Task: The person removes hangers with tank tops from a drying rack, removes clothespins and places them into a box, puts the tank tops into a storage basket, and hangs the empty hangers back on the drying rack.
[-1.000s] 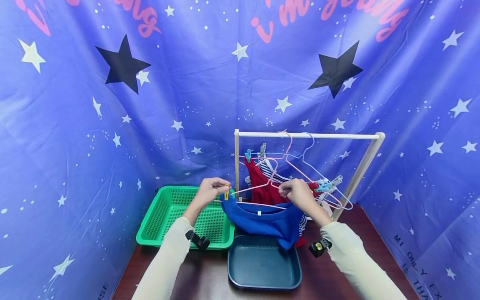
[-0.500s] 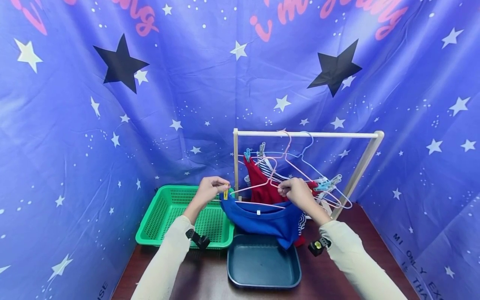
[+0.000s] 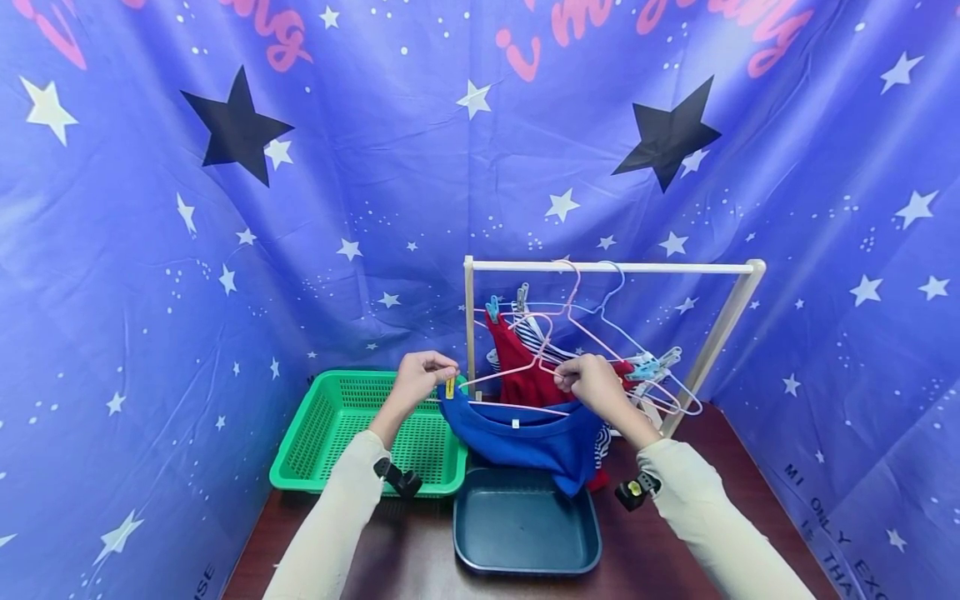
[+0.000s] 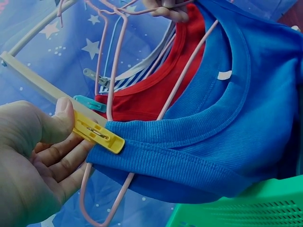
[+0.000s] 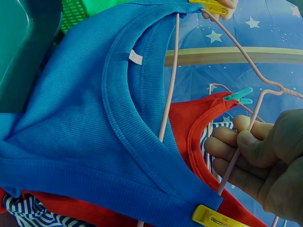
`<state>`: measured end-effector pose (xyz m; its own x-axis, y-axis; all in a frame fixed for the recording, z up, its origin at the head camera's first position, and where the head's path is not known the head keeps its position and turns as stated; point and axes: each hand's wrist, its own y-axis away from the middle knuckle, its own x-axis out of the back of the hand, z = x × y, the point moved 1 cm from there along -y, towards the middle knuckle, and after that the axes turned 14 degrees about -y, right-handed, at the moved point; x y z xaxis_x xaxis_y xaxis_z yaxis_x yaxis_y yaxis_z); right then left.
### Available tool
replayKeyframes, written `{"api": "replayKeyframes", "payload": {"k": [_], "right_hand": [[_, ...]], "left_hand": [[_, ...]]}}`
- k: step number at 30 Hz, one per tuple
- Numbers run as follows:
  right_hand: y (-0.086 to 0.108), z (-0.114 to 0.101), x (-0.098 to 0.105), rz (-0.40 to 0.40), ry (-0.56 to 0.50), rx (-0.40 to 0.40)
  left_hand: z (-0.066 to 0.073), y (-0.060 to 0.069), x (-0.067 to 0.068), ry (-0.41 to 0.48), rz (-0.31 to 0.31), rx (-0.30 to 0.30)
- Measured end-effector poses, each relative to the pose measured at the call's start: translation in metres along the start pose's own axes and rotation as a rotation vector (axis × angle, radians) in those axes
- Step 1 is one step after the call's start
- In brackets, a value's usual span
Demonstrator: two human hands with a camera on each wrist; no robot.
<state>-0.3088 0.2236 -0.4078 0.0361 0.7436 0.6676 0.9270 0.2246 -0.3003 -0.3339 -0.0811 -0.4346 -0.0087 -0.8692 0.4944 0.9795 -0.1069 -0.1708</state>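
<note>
A blue garment (image 3: 517, 442) hangs on a pink hanger (image 5: 246, 127), in front of the rack. My left hand (image 4: 42, 156) pinches a yellow clip (image 4: 99, 133) that sits on the garment's shoulder at the hanger's left end. My right hand (image 5: 265, 161) grips the hanger's sloping arm between thumb and fingers. A second yellow clip (image 5: 218, 217) is on the other shoulder, just below that hand in the right wrist view. Behind it, a red garment (image 3: 517, 367) and a striped one (image 3: 534, 333) hang with light blue and grey clips.
A wooden rack (image 3: 615, 267) stands at the back, with a pink and a blue hanger hooked on its bar. The green basket (image 3: 330, 485) is at the left. A dark tray (image 3: 525, 529) lies in front, partly beneath the blue garment.
Both hands keep their holds on clip and hanger. The whole head view has shifted very slightly, with little else different.
</note>
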Motion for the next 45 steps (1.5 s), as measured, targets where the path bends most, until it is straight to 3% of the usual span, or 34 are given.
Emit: {"api": "replayKeyframes", "payload": {"k": [17,24,28,34,45], "right_hand": [[0.0016,-0.0025,0.0002,0.012,-0.003,0.0],[0.002,-0.0011,-0.0009,0.009,-0.02,0.008],[0.0024,-0.0011,-0.0019,0.011,-0.024,0.0],[0.0027,-0.0032,-0.0022,0.008,-0.026,-0.021],[0.0037,-0.0057,-0.0021,0.007,-0.029,-0.026]], "left_hand": [[0.0021,0.0021,-0.0013,-0.004,0.077,0.003],[0.0001,0.0012,-0.0031,0.064,0.09,0.013],[0.0015,0.0021,-0.0035,0.081,0.119,0.039],[0.0,0.0019,-0.0049,0.09,0.165,0.032],[-0.0015,0.0025,-0.0063,0.205,0.227,0.061]]}}
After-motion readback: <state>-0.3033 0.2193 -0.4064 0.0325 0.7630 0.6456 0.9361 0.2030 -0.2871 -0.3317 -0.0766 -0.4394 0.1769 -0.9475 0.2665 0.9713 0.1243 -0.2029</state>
